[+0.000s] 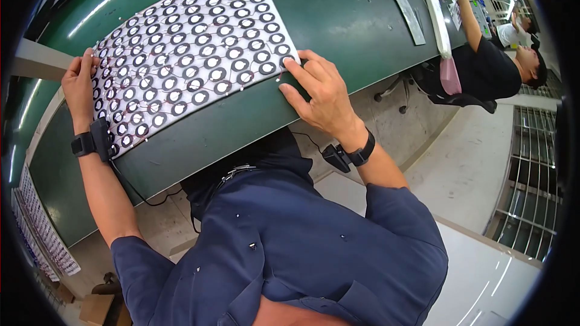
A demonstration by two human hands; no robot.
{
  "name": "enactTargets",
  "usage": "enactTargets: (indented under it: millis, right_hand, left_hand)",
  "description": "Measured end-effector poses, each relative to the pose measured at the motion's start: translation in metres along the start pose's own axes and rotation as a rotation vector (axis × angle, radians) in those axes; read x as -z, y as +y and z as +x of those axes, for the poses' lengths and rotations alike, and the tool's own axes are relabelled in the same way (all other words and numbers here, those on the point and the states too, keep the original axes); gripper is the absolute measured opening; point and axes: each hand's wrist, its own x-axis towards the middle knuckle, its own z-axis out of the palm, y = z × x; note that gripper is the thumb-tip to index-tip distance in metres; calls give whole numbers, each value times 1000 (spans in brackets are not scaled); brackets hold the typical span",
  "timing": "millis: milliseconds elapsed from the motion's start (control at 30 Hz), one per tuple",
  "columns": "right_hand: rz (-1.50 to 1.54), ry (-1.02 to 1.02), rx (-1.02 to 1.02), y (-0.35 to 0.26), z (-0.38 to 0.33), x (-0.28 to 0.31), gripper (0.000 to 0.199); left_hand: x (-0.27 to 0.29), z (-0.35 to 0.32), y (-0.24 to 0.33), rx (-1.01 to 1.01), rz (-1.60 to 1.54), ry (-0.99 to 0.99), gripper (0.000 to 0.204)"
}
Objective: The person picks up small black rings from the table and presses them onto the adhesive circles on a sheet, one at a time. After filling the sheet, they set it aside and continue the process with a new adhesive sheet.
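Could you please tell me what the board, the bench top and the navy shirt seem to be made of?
Board: matt white, perhaps foam or plastic, from its dull, pale face between the discs.
Bench top: smooth green, perhaps laminate or rubber matting, judging by its even colour and soft sheen.
Shirt: matt cloth, likely, from its soft folds.

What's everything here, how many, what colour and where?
Board: one, white, upper left
Discs: dozens, black and white, on the board
Table: one, green, beneath the board
Flat strip: one, grey, right of the board
Long strip: one, white, upper right
Other people: at least two, black and white clothes, upper right
Grille: one, pale, far right
Speckled sheets: at least two, whitish, left edge
Wrist devices: two, black, one per wrist
Shirt: one, navy, lower middle
Left hand: one, bare, board's left edge
Right hand: one, bare, board's right corner
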Motion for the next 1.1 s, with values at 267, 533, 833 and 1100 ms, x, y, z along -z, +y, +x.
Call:
enactTargets:
  millis: [267, 533, 833, 1100]
  right_hand:
    - [43, 89, -70, -16, -4, 2, 46]
    - [-136, -83, 34, -13, 7, 7, 49]
    - [431, -24, -683, 34, 25, 12, 38]
    - [535, -206, -723, 52, 66, -11, 49]
  left_hand:
    - [-5, -6, 3, -11, -17, 17, 29]
    - [-18, 3, 0, 9, -44, -19, 28]
    - [17, -25, 58, -8, 160, 118, 44]
    - [2, -114, 100, 85, 719, -110, 73]
